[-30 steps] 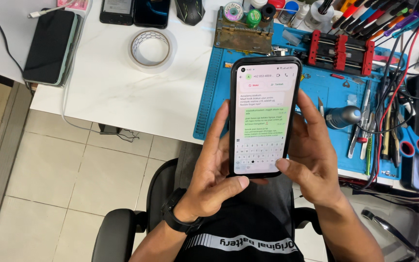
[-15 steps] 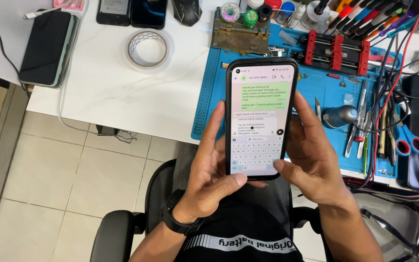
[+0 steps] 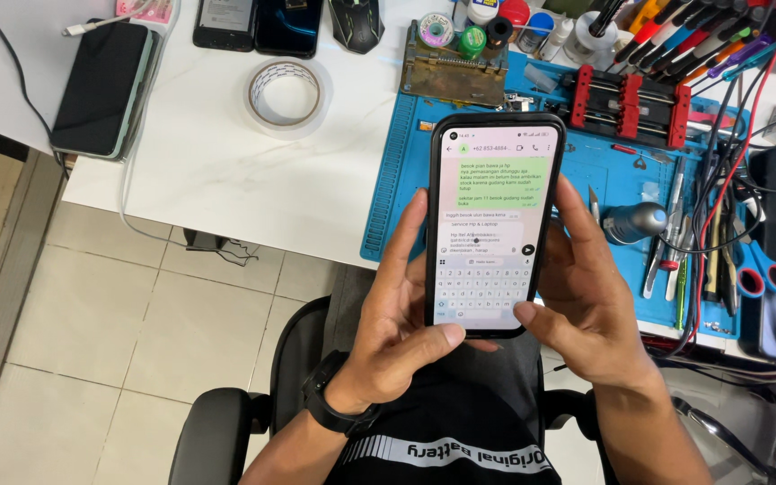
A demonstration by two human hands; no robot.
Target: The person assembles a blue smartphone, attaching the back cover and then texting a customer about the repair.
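A black smartphone stands upright in both my hands, above my lap, its lit screen showing a chat with green and white message bubbles and an on-screen keyboard. My left hand cups its left edge, thumb resting below the phone's bottom end. My right hand wraps the right edge, thumb at the lower right corner of the screen. A black watch sits on my left wrist.
A white desk carries a tape roll, a dark phone in a green case, two more phones and a mouse. A blue work mat holds a red clamp jig, tweezers, screwdrivers, cables. A black chair armrest lies below.
The chat on the screen has scrolled and new message bubbles sit above the keyboard. The phone and both hands stay in nearly the same place.
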